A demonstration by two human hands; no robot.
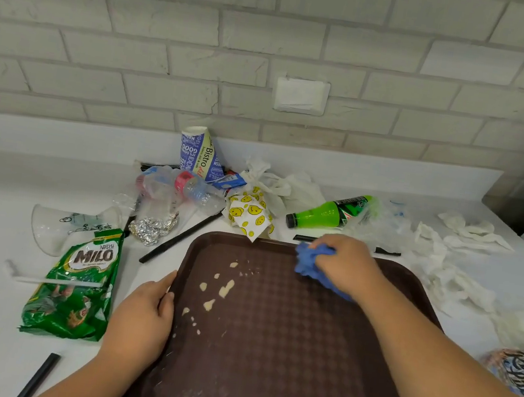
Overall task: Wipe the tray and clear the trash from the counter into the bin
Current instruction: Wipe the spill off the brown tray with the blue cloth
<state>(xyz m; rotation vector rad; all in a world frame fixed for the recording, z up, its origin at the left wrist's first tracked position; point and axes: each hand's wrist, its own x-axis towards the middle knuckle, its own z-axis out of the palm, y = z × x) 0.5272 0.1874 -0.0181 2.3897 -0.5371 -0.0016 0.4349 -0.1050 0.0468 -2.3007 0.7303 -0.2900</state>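
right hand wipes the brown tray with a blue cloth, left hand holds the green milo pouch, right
No. The head view shows the left hand gripping the left rim of the brown plastic tray; the green Milo pouch lies untouched beside it.

Flat brown tray (285, 336) bears pale, perhaps creamy spills (226, 289); blue cloth (306, 265) bunched near its far rim.

Textured matt plastic tray (282, 352) (smeared); crinkled shiny foil (152, 228); soft cloth (310, 265).
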